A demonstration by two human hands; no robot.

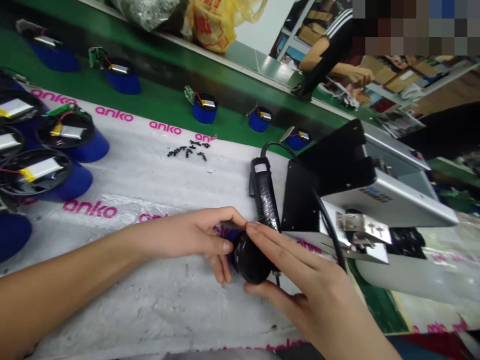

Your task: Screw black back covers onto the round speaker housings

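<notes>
Between my two hands is a round device (254, 261) with a black end and a bit of blue body, tilted over the mat. My left hand (202, 232) grips its side, thumb against the black rim and fingers behind. On the other side my right hand (296, 270) closes round the black end, fingers along the top and thumb below. Just beyond them lies a black electric screwdriver (265, 192) with a cable. Several small black parts (189, 149) are scattered farther back on the mat.
Several blue housings (80, 142) with exposed batteries stand at left. More blue housings (204, 112) sit along a green strip. A grey and black machine (397, 195) stands at right. Behind the ledge, a yellow bag (213, 25) stands, and another person's hand (358, 75) shows.
</notes>
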